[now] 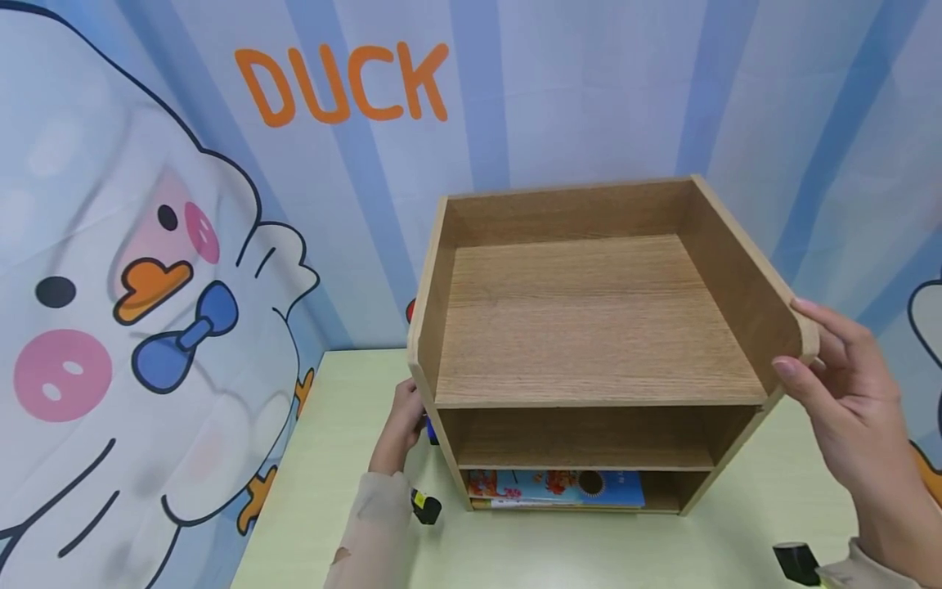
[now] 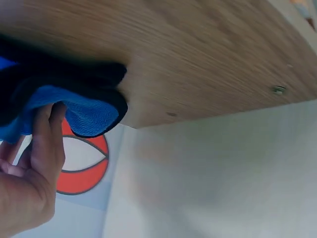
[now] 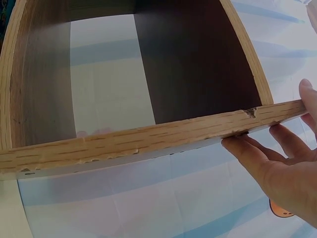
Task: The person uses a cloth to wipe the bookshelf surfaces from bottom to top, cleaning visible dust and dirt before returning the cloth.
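Note:
A wooden desktop shelf [image 1: 599, 319] stands on the table, with a deep top tray and two lower compartments. My left hand [image 1: 405, 413] is at its left outer side, holding a blue cloth with black edging [image 2: 94, 111] against the panel. Only a sliver of that cloth shows in the head view, and some fingers are hidden behind it. At the upper front corner of the right side panel, my right hand [image 1: 854, 401] grips the edge between thumb and fingers. The bottom compartment holds a colourful blue book [image 1: 545, 484] with something thin beneath it.
A pale green table [image 1: 294, 523] carries the shelf. Behind it hangs a blue striped backdrop [image 1: 589, 90] printed with a duck and the word DUCK. Black wrist gear [image 1: 427, 509] is by the left sleeve, and more black gear [image 1: 797, 563] is by the right.

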{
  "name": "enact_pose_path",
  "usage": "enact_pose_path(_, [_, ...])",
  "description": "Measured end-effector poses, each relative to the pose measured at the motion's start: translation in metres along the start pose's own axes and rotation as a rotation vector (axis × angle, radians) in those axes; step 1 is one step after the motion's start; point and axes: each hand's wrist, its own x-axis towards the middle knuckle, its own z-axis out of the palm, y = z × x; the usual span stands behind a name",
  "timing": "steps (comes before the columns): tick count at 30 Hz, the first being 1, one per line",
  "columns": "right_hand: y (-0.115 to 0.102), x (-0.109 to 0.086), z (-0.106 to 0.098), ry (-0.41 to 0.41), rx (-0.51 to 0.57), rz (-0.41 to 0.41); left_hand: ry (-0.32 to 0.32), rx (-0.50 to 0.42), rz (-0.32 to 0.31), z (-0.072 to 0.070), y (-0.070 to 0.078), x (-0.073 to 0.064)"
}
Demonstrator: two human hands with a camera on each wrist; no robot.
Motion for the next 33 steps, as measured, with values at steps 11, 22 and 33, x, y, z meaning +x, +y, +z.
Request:
enact_pose_path(11, [0.001,-0.001,-0.002,-0.001,0.044,-0.007,0.004,-0.088,0.075,0.002,0.046,-0.012])
enact_pose_path(22, [0.001,0.000,-0.003,-0.004,0.020,-0.007,0.040,-0.167,0.188,0.005,0.095,-0.036])
enact_pose_path(33, [-0.002,0.001,-0.001,-0.003,-0.006,0.012,0.054,-0.212,0.333,0.005,0.133,-0.053])
